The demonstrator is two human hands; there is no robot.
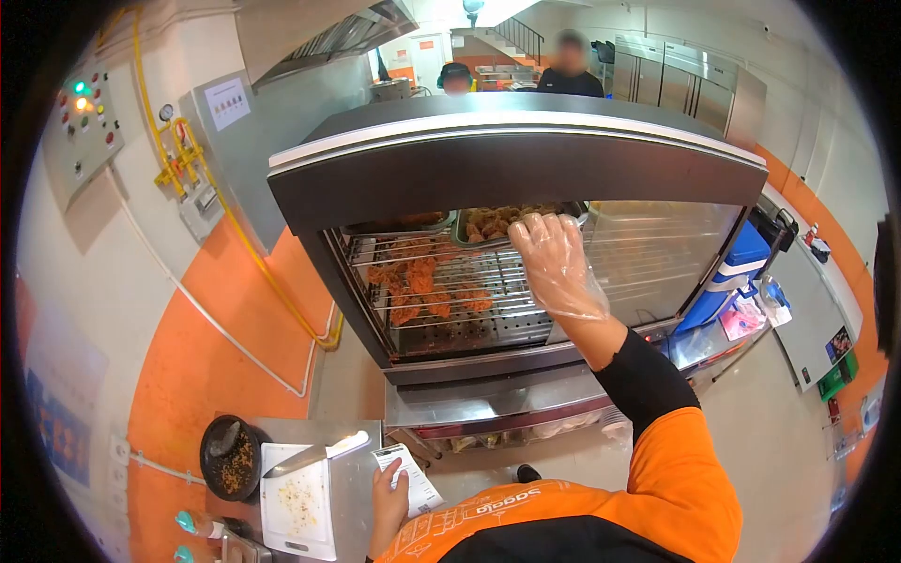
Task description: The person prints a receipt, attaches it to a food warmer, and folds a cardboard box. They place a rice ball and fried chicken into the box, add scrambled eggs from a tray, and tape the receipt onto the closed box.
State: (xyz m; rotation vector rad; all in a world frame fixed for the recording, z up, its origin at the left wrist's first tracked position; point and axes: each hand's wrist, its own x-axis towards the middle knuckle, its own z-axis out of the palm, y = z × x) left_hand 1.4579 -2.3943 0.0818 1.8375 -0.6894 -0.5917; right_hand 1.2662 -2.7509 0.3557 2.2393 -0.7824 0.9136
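My right hand (558, 267), in a clear plastic glove, reaches up to the front of a food warming cabinet (507, 150). Its fingers are curled at the left edge of the sliding glass door (671, 253); the exact grip is partly hidden. Behind it, a tray of food (497, 222) sits on the upper shelf. Pieces of fried chicken (422, 286) lie on and below the wire rack (502, 281), left of the hand. Down low, my left hand (389, 497) is closed on a white printed paper slip (411, 480), thumb on top.
At lower left, a knife (314, 455) lies on a white cutting board (298, 511) beside a dark mortar (230, 460) with its pestle. A blue cool box (737, 272) stands right of the cabinet. Two people (570, 70) are behind it.
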